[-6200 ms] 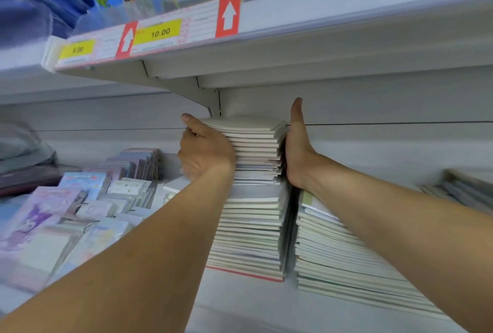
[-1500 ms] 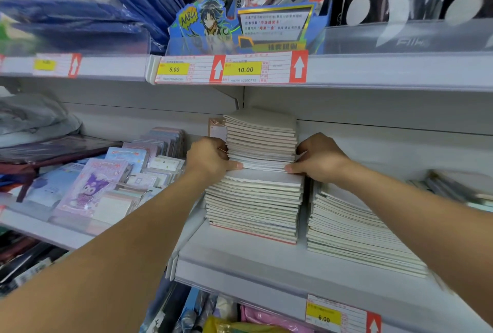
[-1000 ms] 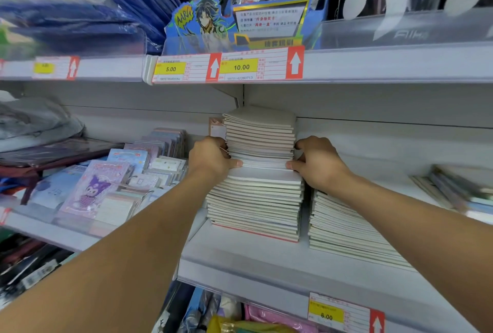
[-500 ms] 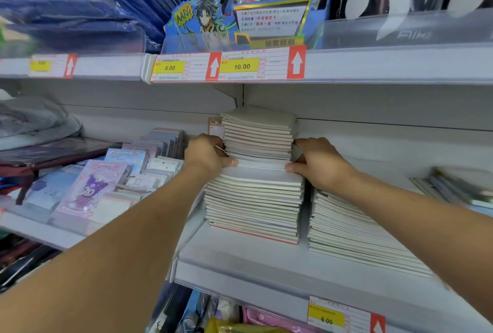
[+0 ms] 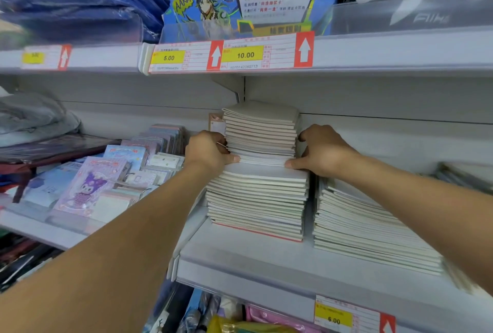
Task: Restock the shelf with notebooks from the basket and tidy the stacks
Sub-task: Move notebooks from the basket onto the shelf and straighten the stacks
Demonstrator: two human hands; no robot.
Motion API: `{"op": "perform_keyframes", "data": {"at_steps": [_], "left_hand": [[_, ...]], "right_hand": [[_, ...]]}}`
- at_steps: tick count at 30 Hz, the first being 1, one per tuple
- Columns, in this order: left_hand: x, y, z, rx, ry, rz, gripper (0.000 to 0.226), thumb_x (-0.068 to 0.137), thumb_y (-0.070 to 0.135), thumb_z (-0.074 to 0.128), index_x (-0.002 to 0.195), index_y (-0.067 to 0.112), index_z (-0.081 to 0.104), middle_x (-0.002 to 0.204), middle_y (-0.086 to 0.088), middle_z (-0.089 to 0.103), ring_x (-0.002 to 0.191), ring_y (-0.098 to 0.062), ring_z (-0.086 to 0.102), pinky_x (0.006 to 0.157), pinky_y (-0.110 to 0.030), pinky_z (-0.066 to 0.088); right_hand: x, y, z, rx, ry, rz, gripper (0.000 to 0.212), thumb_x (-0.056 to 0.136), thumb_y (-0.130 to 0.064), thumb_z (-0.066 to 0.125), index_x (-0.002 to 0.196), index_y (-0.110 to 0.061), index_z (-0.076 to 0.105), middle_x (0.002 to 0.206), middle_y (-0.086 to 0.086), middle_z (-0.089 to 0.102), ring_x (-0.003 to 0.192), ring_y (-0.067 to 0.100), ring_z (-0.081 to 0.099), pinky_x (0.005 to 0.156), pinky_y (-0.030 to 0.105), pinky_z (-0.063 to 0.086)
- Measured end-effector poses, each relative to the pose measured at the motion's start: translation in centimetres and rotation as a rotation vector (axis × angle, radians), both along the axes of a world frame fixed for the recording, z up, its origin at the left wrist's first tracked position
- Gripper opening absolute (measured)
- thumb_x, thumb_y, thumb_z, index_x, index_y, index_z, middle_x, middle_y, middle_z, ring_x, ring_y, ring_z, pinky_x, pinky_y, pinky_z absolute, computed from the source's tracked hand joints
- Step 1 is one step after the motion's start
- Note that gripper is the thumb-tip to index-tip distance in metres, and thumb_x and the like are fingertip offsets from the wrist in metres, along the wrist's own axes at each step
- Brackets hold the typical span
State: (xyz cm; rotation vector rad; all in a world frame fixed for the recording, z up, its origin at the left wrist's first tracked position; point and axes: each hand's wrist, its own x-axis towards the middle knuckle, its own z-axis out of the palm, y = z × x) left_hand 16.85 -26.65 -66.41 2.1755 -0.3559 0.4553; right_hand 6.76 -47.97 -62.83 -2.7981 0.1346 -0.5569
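- Pale grey card covers faced the upper stack of notebooks [image 5: 260, 132], which lay directly between the two hands, on top of a wider lower stack [image 5: 257, 199].
- The left hand [image 5: 208, 155] gripped the left side of the upper stack, fingers curled against its edges and the thumb laid along its bottom front edge.
- The right hand [image 5: 321, 151] gripped the right side in mirror fashion, thumb tip at the stack's lower right corner and fingers curled round the side.
- The lower stack stood on the white shelf [image 5: 248, 255], below both hands; its bottom notebook showed a red edge.
- A second, lower pile of notebooks [image 5: 368, 228] lay just beside the lower stack, beneath the right forearm.
- Left of the left hand, on an adjoining shelf, stood small illustrated notepads [image 5: 90, 185], among them one with a purple cartoon figure.
- Above both hands, the upper shelf edge carried yellow price labels reading 5.00 [image 5: 168, 58] and 10.00 [image 5: 245, 55], each beside a red arrow tag.
- Below the right forearm, a label reading 6.00 [image 5: 333, 320] was fixed to the shelf front.
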Motion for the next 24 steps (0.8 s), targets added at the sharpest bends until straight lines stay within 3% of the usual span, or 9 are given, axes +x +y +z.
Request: {"op": "perform_keyframes", "data": {"at_steps": [4, 7, 9, 12, 13, 18, 22, 24], "left_hand": [[0.2, -0.1, -0.1, 0.01, 0.0, 0.032, 0.046, 0.063, 0.028, 0.091, 0.099, 0.009, 0.069, 0.092, -0.005, 0.072, 0.092, -0.022, 0.067, 0.09, -0.033, 0.054], [-0.4, -0.4, -0.4, 0.033, -0.04, 0.067, 0.032, 0.067, 0.028, 0.089, 0.084, 0.012, 0.067, 0.087, -0.007, 0.072, 0.089, -0.025, 0.067, 0.086, -0.037, 0.055], [-1.0, -0.4, -0.4, 0.036, -0.031, 0.064, 0.031, 0.069, 0.029, 0.087, 0.087, 0.012, 0.068, 0.087, -0.006, 0.072, 0.092, -0.024, 0.067, 0.088, -0.035, 0.054], [-1.8, -0.3, -0.3, -0.038, 0.03, 0.024, 0.044, 0.067, 0.038, 0.088, 0.098, 0.013, 0.07, 0.082, 0.002, 0.068, 0.09, -0.018, 0.065, 0.086, -0.025, 0.048], [-1.9, -0.3, -0.4, -0.062, 0.029, 0.025, 0.049, 0.068, 0.039, 0.087, 0.105, 0.012, 0.07, 0.081, 0.004, 0.067, 0.092, -0.017, 0.064, 0.084, -0.023, 0.045], [-1.8, -0.8, -0.8, -0.092, -0.005, 0.078, 0.042, 0.072, 0.044, 0.082, 0.1, 0.014, 0.073, 0.08, 0.005, 0.067, 0.086, -0.015, 0.061, 0.077, -0.022, 0.042], [-1.5, -1.0, -0.7, -0.087, 0.021, 0.094, 0.041, 0.07, 0.047, 0.082, 0.095, 0.016, 0.07, 0.085, 0.004, 0.068, 0.086, -0.016, 0.06, 0.076, -0.022, 0.042], [-1.3, -1.1, -0.5, -0.069, 0.019, 0.11, 0.042, 0.07, 0.046, 0.083, 0.092, 0.013, 0.071, 0.086, 0.002, 0.07, 0.086, -0.018, 0.062, 0.075, -0.023, 0.043]], "right_hand": [[0.1, 0.3, 0.1, -0.154, 0.009, -0.007, 0.039, 0.08, -0.042, 0.079, 0.094, -0.016, 0.054, 0.1, 0.004, 0.058, 0.086, 0.019, 0.052, 0.071, 0.027, 0.039], [0.1, 0.3, -1.3, -0.198, -0.066, 0.028, 0.036, 0.087, -0.041, 0.071, 0.103, -0.012, 0.055, 0.106, 0.008, 0.059, 0.093, 0.025, 0.055, 0.071, 0.028, 0.038], [-0.4, 0.4, -1.4, -0.088, -0.072, 0.021, 0.042, 0.085, -0.042, 0.073, 0.106, -0.007, 0.061, 0.108, 0.01, 0.063, 0.101, 0.027, 0.059, 0.074, 0.029, 0.043], [-0.5, -0.1, -0.7, 0.202, -0.034, -0.005, 0.052, 0.073, -0.049, 0.082, 0.073, -0.001, 0.062, 0.075, 0.011, 0.063, 0.076, 0.024, 0.06, 0.065, 0.03, 0.043], [-0.5, -0.2, -0.6, 0.222, -0.028, -0.003, 0.056, 0.072, -0.048, 0.083, 0.07, 0.003, 0.062, 0.072, 0.013, 0.064, 0.074, 0.026, 0.062, 0.065, 0.03, 0.044], [-0.3, -0.8, -1.0, 0.295, -0.053, 0.011, 0.035, 0.075, -0.035, 0.084, 0.088, -0.002, 0.078, 0.089, 0.013, 0.076, 0.089, 0.022, 0.069, 0.089, 0.036, 0.055], [-0.2, -0.7, -1.5, 0.408, -0.074, -0.022, 0.032, 0.075, -0.03, 0.085, 0.096, -0.007, 0.077, 0.096, 0.005, 0.074, 0.089, 0.015, 0.066, 0.091, 0.028, 0.053], [-0.2, -0.7, -1.8, 0.49, -0.06, -0.023, 0.036, 0.073, -0.034, 0.086, 0.094, -0.006, 0.077, 0.096, 0.006, 0.075, 0.089, 0.017, 0.068, 0.09, 0.031, 0.055]]}}
